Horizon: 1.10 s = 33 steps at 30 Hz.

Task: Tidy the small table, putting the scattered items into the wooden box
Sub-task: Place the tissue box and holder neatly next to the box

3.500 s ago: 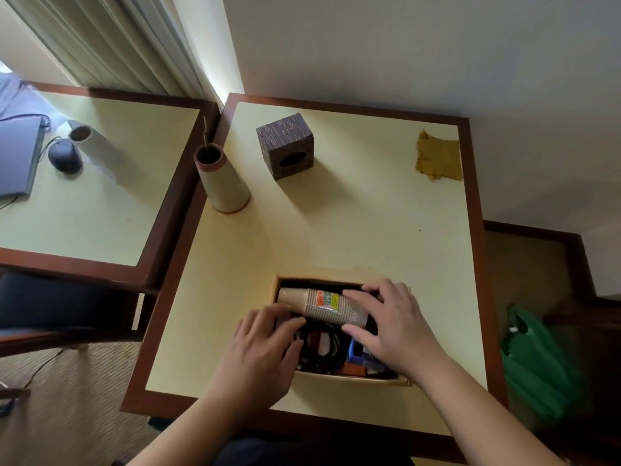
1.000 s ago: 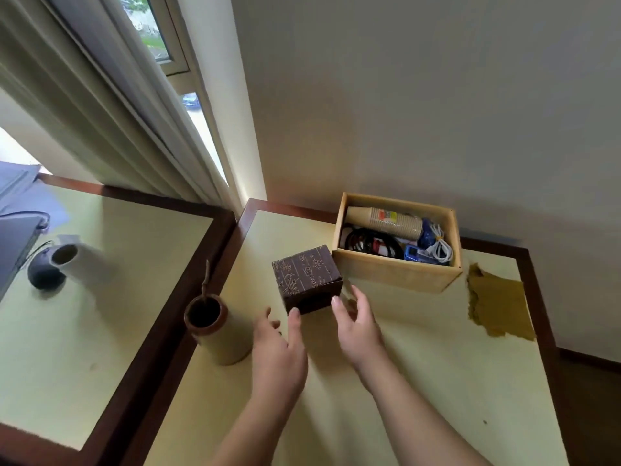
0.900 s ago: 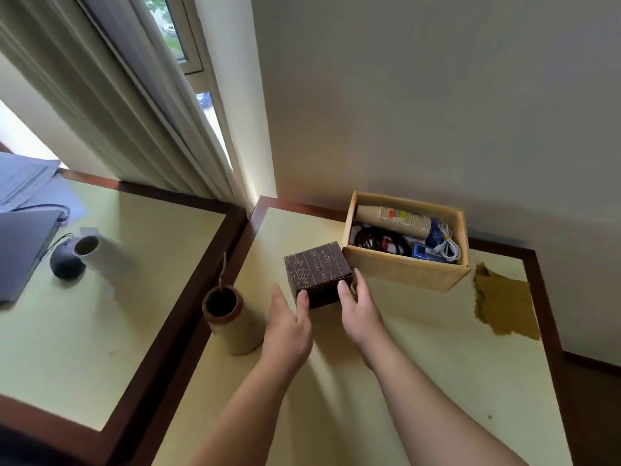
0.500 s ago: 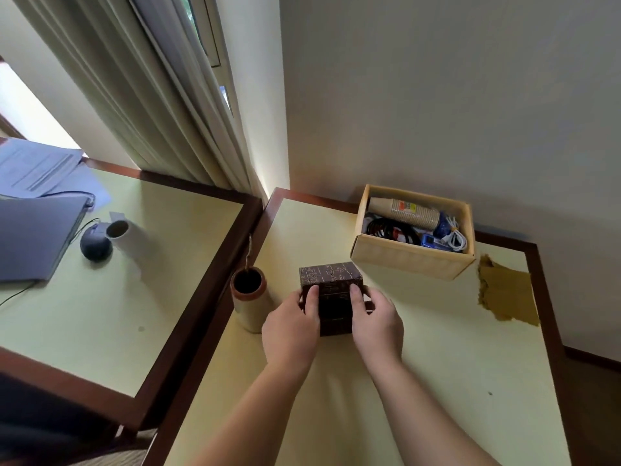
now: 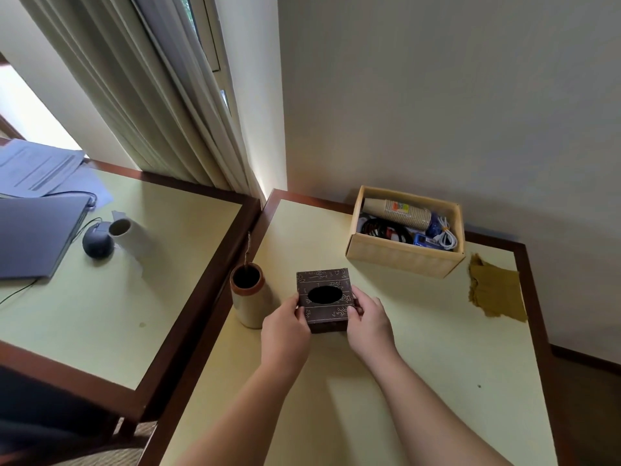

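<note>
Nearest, the left hand and the right hand grip opposite sides of a dark brown patterned cube tissue box, thumbs curled onto its top face, where an oval opening shows only black inside. The box sits at the middle of the small cream-topped table with dark wood edging. Just beside it at nine o'clock stands a beige ceramic cylinder vase with a brown rim, a thin dry stem rising from its dark mouth. At two o'clock from the tissue box, near the wall, sits the pale wooden box, holding a stack of tan paper cups lying on its side with an orange and yellow label too small to read, coiled black cables, a bundled white cable and a small blue object. At three o'clock, by the table's right edge, lies a crumpled mustard-yellow cloth.
</note>
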{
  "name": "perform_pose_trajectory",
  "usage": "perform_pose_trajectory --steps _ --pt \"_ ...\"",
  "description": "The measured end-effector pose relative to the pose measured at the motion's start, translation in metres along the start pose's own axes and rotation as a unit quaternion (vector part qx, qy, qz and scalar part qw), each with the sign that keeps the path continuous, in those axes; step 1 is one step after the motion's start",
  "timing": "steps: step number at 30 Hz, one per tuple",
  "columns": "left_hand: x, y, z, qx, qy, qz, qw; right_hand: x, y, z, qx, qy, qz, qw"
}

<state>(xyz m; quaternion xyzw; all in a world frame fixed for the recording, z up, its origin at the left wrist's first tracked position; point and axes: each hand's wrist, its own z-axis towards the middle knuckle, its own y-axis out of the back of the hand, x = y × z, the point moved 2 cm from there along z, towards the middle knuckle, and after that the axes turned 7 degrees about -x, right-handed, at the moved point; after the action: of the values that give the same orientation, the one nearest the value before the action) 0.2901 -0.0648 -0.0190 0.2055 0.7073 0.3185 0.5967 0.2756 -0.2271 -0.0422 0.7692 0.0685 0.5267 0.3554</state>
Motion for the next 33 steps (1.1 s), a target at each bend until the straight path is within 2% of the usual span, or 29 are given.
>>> perform_pose_trajectory --steps 4,7,9,11,13,17,20,26,33 --pt "0.003 0.000 -0.003 0.002 -0.029 0.007 1.000 -0.001 0.004 -0.007 0.022 0.030 -0.008 0.999" --pt "0.003 0.004 -0.016 0.026 -0.121 0.083 0.989 0.001 0.008 -0.021 0.005 0.130 -0.066 0.989" --pt "0.007 0.005 -0.033 0.078 -0.202 0.166 0.962 -0.003 0.010 -0.030 0.024 0.201 -0.137 0.970" --pt "0.015 0.003 -0.048 0.141 -0.247 0.247 0.926 -0.010 0.011 -0.038 0.072 0.252 -0.225 0.938" --pt "0.020 0.001 -0.051 0.175 -0.250 0.313 0.900 -0.012 0.011 -0.039 0.093 0.288 -0.293 0.907" --pt "0.002 0.002 -0.025 0.197 -0.211 0.378 0.879 0.016 0.007 -0.023 0.137 0.302 -0.383 0.862" --pt "-0.016 -0.004 0.008 0.212 -0.190 0.397 0.872 0.041 -0.003 0.000 0.134 0.300 -0.426 0.843" --pt "-0.033 -0.019 0.071 0.222 -0.172 0.402 0.872 0.074 -0.021 0.052 0.136 0.262 -0.465 0.835" --pt "-0.058 -0.035 0.127 0.258 -0.170 0.431 0.848 0.095 -0.031 0.093 0.130 0.264 -0.586 0.755"
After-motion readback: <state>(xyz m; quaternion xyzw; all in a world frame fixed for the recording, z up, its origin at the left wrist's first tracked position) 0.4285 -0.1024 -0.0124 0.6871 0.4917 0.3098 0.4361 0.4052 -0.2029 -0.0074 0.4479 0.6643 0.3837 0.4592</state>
